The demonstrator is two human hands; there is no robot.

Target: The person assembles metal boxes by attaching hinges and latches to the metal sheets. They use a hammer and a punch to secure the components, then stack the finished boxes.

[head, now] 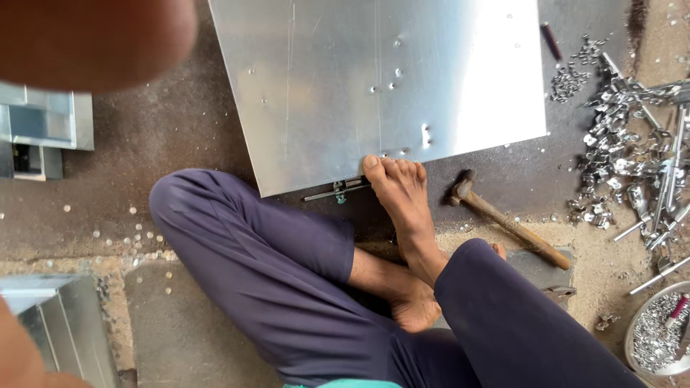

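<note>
Left hand: a blurred, skin-coloured shape (90, 39) fills the upper left corner of the frame, very close to the camera; whether it is a hand, and how its fingers lie, cannot be told. It holds nothing that shows.
Second blurred shape: a skin-coloured edge (16, 345) at the lower left border; too blurred to tell what part it is.
Right hand: not seen anywhere in the frame.
Metal sheet: a large shiny sheet (381, 79) lies flat on the ground across the upper middle, dotted with small rivets and dents.
Foot: a bare foot (402, 190) presses its toes on the sheet's lower edge at centre frame; a second foot (410, 305) is tucked beneath it.
Legs: crossed, in dark blue trousers (280, 280), filling the lower middle.
Hinge piece: a small metal fitting (338, 191) lies at the sheet's lower edge, just left of the toes.
Hammer: a wooden-handled hammer (503, 219) lies on the ground right of the foot, head toward the sheet, untouched.
Metal scraps: a heap of small shiny parts and rods (632, 154) at the right edge.
Bowl: a round dish of small pieces (658, 338) at lower right.
Boxes: folded sheet-metal boxes at left middle (43, 133) and lower left (68, 334).
</note>
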